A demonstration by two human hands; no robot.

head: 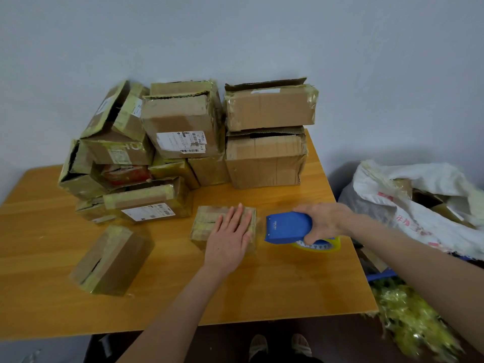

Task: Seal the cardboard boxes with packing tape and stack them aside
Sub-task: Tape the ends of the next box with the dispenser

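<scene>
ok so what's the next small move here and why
Probably draw the tape dispenser across the top of the small box: the left hand presses flat on it, steadying it, and the right hand grips the dispenser just beside the box's right edge.

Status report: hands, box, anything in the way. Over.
Left hand flat on small box. Right hand grips tape dispenser, just right of the box. Nothing between them; another box lies apart at left, stack behind.

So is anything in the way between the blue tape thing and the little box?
No, nothing visible. The right hand holds the tape dispenser right of the small box, with only table between. The left hand rests flat on the box.
</scene>
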